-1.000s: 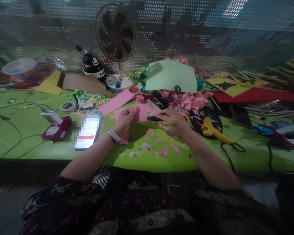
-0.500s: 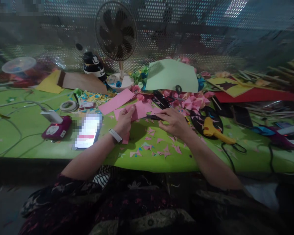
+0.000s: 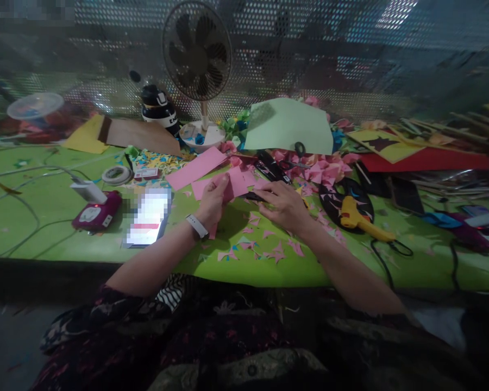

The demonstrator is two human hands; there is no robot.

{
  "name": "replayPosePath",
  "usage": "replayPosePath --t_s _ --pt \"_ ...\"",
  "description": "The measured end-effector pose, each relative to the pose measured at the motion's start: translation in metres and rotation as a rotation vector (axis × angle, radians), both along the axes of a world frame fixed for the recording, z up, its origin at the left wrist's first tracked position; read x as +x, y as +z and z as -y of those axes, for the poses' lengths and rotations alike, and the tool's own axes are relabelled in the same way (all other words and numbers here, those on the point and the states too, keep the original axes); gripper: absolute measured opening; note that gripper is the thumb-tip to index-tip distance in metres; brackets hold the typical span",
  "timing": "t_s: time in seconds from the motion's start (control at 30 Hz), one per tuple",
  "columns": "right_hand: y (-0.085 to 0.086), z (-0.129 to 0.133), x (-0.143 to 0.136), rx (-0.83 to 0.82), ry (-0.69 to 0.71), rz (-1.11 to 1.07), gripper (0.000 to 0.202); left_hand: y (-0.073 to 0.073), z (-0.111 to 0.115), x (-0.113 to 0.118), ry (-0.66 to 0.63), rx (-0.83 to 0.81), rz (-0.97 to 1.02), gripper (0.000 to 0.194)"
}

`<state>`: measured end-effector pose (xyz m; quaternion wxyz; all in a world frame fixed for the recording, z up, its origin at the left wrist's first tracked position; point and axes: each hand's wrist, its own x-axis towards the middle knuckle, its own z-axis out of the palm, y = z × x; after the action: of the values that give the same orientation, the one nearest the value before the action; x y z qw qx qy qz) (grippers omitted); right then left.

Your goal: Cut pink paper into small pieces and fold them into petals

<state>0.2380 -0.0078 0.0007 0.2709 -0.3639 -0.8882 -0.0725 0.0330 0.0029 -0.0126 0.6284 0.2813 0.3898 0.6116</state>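
A small sheet of pink paper [image 3: 237, 183] is held up by my left hand [image 3: 212, 196], pinched between thumb and fingers. My right hand [image 3: 283, 202] is at the paper's right side, fingers bent and fingertips close to its edge. Under those fingertips a thin dark object [image 3: 250, 196] shows; its kind and how the fingers grip it are unclear. A black stapler [image 3: 271, 166] lies just beyond my right hand. Behind my left hand rests a larger pink strip [image 3: 196, 167]. Pink paper scraps [image 3: 277, 252] are scattered on the green table [image 3: 236, 274] between my forearms.
To the left are a lit phone [image 3: 149, 217], a purple power socket [image 3: 98, 210] with cables, and a tape roll [image 3: 117, 175]. A fan [image 3: 198, 57] stands behind. On the right lie a yellow glue gun [image 3: 362, 220], a dark phone [image 3: 406, 194] and red paper [image 3: 432, 161].
The whole view has shifted slightly. My hands stay in nearly the same place at the pink paper, with the right fingers slightly closer together.
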Motion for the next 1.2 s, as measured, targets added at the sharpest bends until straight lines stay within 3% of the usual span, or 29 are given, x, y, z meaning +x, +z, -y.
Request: replayPosePath --t_s 0.47,0.7,0.9,1.2 --pt "-0.001 0.002 -0.005 0.052 0.036 0.011 0.027 0.002 0.002 0.005 0.009 -0.030 0.122 0.026" --pt "-0.003 -0.004 0.011 0.088 0.014 0.000 0.029 0.010 0.000 -0.008 -0.195 -0.044 -0.055 0.026" --pt "-0.003 -0.003 0.008 0.070 0.048 -0.028 0.030 0.009 0.000 -0.001 -0.144 0.017 -0.003 0.033" --pt "0.001 -0.001 0.006 0.027 0.065 -0.016 0.029 0.005 0.000 -0.001 -0.115 0.055 -0.096 0.035"
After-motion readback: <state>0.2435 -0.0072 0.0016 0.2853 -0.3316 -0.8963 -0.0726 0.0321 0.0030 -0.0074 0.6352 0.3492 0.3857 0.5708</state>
